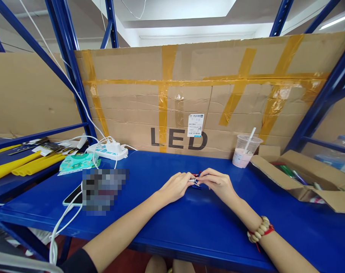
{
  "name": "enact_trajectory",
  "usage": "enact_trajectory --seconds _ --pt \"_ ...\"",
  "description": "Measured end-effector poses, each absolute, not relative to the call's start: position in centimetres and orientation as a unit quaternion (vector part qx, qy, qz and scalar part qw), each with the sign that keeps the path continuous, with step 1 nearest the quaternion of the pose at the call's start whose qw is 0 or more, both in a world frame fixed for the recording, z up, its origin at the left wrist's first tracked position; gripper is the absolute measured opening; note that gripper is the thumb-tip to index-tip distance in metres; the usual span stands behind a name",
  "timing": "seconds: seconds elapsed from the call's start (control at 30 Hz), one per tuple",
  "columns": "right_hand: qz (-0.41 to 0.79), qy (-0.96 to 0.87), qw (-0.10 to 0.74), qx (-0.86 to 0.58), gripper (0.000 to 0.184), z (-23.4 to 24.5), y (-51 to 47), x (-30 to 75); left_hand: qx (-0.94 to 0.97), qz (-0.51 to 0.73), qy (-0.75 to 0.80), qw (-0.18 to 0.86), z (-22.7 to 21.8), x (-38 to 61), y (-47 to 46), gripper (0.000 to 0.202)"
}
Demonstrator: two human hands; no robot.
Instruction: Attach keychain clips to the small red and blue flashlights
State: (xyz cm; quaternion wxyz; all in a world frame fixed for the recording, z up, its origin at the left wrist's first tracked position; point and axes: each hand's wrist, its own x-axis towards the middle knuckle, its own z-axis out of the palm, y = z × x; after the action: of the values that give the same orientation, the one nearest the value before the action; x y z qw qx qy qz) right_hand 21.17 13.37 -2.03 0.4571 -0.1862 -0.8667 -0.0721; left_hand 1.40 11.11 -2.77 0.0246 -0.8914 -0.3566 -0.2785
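At the middle of the desk [158,167], toward its back edge, the left hand [176,187] and the right hand [220,185] meet over one small part [193,180]. The left hand is mostly closed, its fingers drawn together and their tips pinching the part's near end. The right hand is loosely curled, thumb and fingertips brought close at the other end; whether it grips the part or only touches it, I cannot tell. The part is pale, with a shiny look (too small and too covered to make out more). Bits of red and dark blue show just beside it, between the hands; whether they belong to it is unclear.

Round the right wrist sits a bracelet [258,229] of pale beads with a red cord. Beyond that hand, near the back of the desk, stands a cup [246,151] with pink drink and a straw [250,139]. Just right of it lies an open box [339,201] with pens [287,171] inside.

On the left are a white power strip [115,152], a green packet [77,163], a phone [73,198] partly hidden by a blurred patch, and white cables [57,223] hanging over the front edge. Behind everything rises a cardboard panel [129,113], taped and printed "LED", with a white label [195,125].
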Motion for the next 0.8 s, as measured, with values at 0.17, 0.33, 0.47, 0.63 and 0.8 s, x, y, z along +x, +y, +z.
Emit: enact_trajectory --seconds 0.17,0.33,0.47,0.63,0.8 --pt "-0.083 -0.862 0.462 -0.191 0.024 -2.01 13.32 21.09 -0.893 -0.286 -0.346 0.023 -2.73 1.35 11.19 0.014" --pt "-0.043 -0.860 0.457 -0.222 0.018 -1.98 13.03 20.89 -0.896 -0.298 -0.327 0.043 -2.82 1.44 11.00 0.012" --pt "0.023 -0.851 0.461 -0.251 0.019 -2.17 12.96 20.78 -0.900 -0.306 -0.304 0.069 -3.00 1.63 10.89 0.009" --pt "0.117 -0.836 0.440 -0.307 0.024 -2.21 12.99 20.70 -0.902 -0.289 -0.303 0.108 -3.41 1.51 11.29 0.012" --pt "0.134 -0.843 0.403 -0.331 0.020 -2.26 13.22 20.64 -0.912 -0.234 -0.300 0.154 -3.51 1.24 11.74 0.014"
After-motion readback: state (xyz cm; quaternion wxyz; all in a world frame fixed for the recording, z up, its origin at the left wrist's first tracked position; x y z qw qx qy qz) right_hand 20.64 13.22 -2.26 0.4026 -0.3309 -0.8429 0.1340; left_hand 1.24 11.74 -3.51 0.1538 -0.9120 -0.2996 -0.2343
